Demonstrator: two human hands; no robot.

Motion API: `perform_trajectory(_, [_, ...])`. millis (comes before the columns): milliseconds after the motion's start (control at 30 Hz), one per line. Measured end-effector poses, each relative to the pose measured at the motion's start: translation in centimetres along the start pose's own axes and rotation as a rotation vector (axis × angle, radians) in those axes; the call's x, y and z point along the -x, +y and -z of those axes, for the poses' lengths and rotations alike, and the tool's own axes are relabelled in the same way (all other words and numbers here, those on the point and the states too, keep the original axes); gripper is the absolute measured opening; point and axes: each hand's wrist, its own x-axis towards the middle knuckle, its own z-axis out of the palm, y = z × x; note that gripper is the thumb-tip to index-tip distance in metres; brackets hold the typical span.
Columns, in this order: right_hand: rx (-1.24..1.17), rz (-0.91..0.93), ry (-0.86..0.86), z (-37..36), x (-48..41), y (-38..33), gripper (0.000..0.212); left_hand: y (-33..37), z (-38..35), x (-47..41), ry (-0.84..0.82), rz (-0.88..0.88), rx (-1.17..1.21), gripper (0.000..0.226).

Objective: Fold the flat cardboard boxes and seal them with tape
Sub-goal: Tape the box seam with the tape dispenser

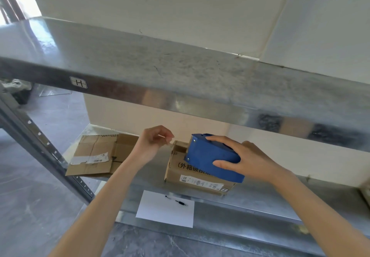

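Note:
A folded brown cardboard box with printed characters and a white label stands on the lower metal shelf. On top of it lies a blue tape dispenser, and my right hand grips the dispenser from the right side. My left hand hovers just left of the box's far corner, its thumb and fingers pinching the clear end of the tape. A flattened cardboard box lies on the same shelf to the left.
A white sheet of paper with a black pen on it lies at the shelf's front edge. The upper metal shelf juts out overhead. A grey upright post stands at left.

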Motion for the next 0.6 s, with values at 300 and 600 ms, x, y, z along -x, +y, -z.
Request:
perform_trajectory(300, [-0.197, -0.038, 0.010, 1.3, 2.2, 1.7, 0.053, -0.3, 2.7, 1.0, 0.110, 0.103, 0.014, 0.027])
perform_trajectory(600, [-0.193, -0.069, -0.011, 2.4, 3.4, 2.1, 0.055, -0.2, 3.3, 1.6, 0.116, 0.232, 0.109, 0.008])
